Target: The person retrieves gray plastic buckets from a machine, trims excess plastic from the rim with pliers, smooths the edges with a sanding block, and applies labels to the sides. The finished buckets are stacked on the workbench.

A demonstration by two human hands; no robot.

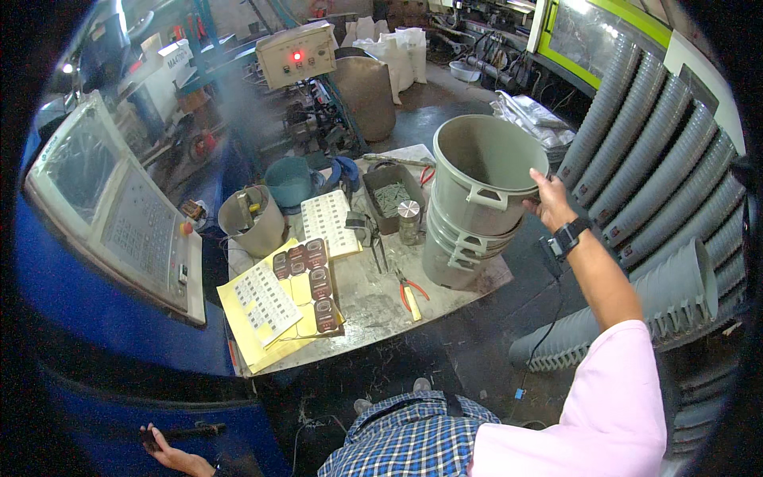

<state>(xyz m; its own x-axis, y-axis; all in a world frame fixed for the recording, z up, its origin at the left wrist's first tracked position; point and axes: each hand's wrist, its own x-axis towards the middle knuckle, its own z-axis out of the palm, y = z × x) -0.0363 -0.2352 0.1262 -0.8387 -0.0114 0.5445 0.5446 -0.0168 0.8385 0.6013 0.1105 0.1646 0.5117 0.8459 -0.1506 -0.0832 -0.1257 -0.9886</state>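
My right hand [551, 199] grips the rim of the uppermost grey plastic bucket [477, 191], its fingers closed over the right edge. That bucket is upright, nested in a stack of similar buckets [455, 266] at the right end of the work table [373, 314]. Low at the left, my left hand [168, 455] is closed around the dark end of a black handle [199, 430] on the blue machine panel [143, 397]. Some of its fingers are hidden or in shadow.
Red-handled pliers [412, 298], yellow and white label sheets [266, 302], a metal-lidded jar [408, 221], a bin of screws [389, 195] and small buckets [251, 222] crowd the table. Long nested bucket stacks [636, 159] fill the right. A control panel [119, 215] stands left.
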